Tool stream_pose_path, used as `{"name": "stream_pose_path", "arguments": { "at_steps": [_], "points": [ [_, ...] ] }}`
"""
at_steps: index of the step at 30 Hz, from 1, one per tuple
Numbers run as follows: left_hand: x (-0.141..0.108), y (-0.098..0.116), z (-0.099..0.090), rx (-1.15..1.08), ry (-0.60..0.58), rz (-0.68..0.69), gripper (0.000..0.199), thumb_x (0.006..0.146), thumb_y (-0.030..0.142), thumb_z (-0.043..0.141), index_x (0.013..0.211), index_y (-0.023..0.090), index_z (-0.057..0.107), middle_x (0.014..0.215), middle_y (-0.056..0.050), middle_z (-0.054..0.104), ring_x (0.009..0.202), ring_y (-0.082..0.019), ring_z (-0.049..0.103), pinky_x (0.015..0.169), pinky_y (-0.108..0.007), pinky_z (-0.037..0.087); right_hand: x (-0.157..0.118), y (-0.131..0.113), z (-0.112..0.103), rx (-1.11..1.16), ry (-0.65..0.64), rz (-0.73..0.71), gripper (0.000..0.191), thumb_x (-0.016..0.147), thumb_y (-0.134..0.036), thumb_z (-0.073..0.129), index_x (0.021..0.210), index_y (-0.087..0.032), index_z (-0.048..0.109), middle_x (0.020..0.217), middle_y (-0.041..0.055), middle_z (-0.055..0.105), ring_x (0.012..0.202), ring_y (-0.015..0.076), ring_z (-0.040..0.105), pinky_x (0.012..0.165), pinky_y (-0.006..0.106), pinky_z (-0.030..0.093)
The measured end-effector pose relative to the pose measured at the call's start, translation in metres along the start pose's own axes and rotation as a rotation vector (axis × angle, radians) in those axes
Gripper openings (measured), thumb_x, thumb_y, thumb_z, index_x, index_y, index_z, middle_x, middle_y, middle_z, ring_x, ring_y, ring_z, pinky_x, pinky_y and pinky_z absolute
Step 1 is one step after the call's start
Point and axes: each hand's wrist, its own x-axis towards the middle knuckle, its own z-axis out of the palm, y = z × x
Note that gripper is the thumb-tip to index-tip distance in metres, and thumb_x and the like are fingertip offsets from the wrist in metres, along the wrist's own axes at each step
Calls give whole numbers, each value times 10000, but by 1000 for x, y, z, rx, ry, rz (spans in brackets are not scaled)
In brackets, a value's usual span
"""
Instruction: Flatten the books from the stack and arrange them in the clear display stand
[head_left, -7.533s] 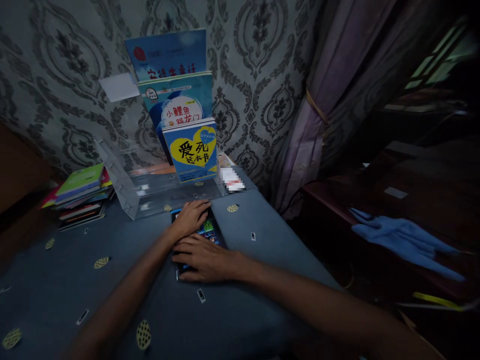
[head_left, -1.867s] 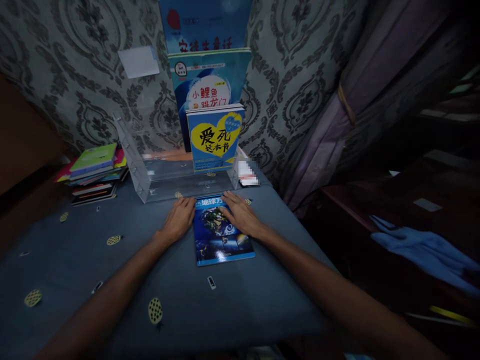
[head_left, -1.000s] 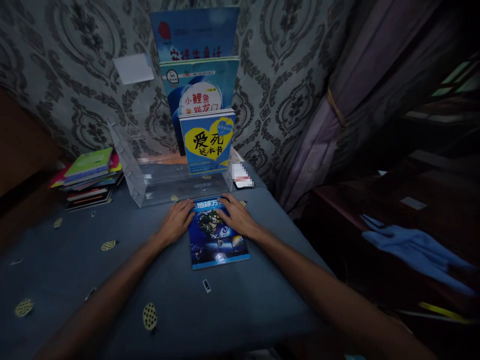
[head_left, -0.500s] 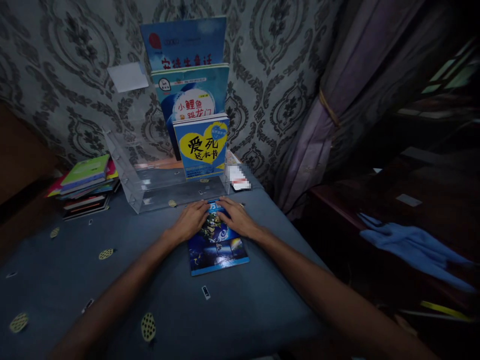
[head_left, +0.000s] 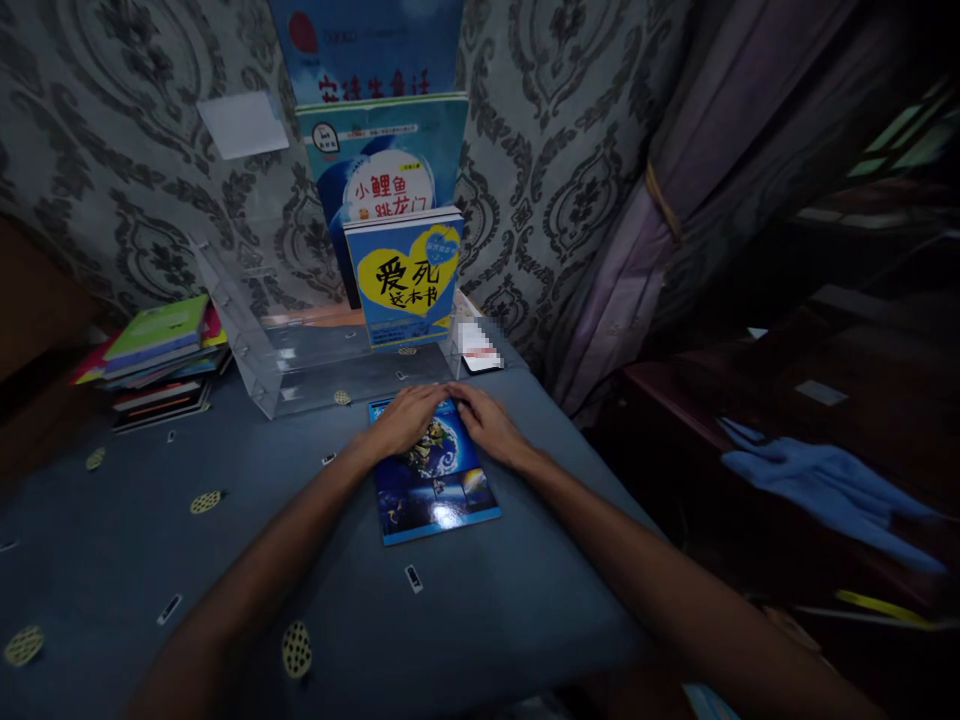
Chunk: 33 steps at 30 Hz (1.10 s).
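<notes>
Book (head_left: 439, 495) lies flat on the desk (head_left: 540, 610), blue cover up, globe picture partly covered, light glaring off its lower part. It sits just in front of the clear rack (head_left: 259, 380).

Left hand (head_left: 409, 415) is palm down across the book's upper part – flat, fingers close together, tips pointing at the right hand (head_left: 486, 420). Right hand is at the book's far right corner, back up, fingers bent; can't tell if it pinches the edge. Fingertips of both meet or nearly meet near the far edge.

Rack holds upright books, leaning back a bit: heart book (head_left: 409, 280) in front, teal book (head_left: 390, 150) behind, tall book (head_left: 367, 45) at the back. White card (head_left: 244, 125) high on the rack's left. Messy pile (head_left: 161, 345) of books left of the rack; small blurred-out item (head_left: 480, 350) just right of it. Blue cloth (head_left: 825, 490) well off to the right, on a dark red surface (head_left: 660, 390).
</notes>
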Motion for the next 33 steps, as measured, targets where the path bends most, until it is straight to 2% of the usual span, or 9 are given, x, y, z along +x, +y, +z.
{"name": "stream_pose_path", "arguments": {
  "at_steps": [8,12,17,20,25,29,33],
  "points": [
    [-1,-3,2,-3,5,-9,379,1033,203,349,1358,207,543,1428,-90,599,1304,-225,564,1087,-424,442,-7,-11,-7,13,30,39,441,962,-212,442,1387,-215,556,1270,90,707,1204,251,642,1073,477,496],
    [-2,-4,3,1,-19,-19,400,1043,237,348,1400,203,524,1486,-91,552,1385,-222,500,1140,-434,393,-16,-22,-15,6,38,0,362,949,-198,468,1248,-226,670,1247,75,722,1163,249,666,1040,459,521],
    [-2,-1,3,24,-35,-2,401,1054,268,347,1389,180,549,1505,-90,534,1444,-209,434,1166,-409,359,-26,-32,-21,-17,-17,-93,325,934,-175,496,1141,-229,740,1188,87,742,1132,255,674,1023,463,522],
    [-1,2,3,43,-51,7,400,1053,274,354,1386,175,554,1503,-95,535,1439,-204,442,1160,-399,361,-29,-34,-22,-48,-40,-132,320,931,-175,502,1130,-215,749,1174,107,743,1121,264,669,1020,483,515],
    [-1,4,2,65,-81,-25,413,1060,299,351,1413,182,530,1529,-99,503,1454,-210,420,1159,-424,352,-29,-34,-21,-66,-58,-119,327,934,-174,500,1142,-228,746,1197,98,737,1140,264,659,1027,493,509],
    [-6,5,-6,26,-131,-12,415,1065,320,352,1421,203,528,1535,-82,500,1467,-205,396,1179,-438,317,-34,-37,-23,-54,-51,-112,318,944,-196,492,1141,-209,741,1214,112,730,1164,267,652,1042,492,499],
    [-11,5,-13,-11,-176,22,393,1066,320,354,1403,249,542,1533,-51,507,1454,-192,412,1207,-481,257,-41,-41,-25,-30,-37,-88,317,954,-212,483,1155,-225,727,1137,81,751,1092,257,672,994,459,526]
  ]
}}
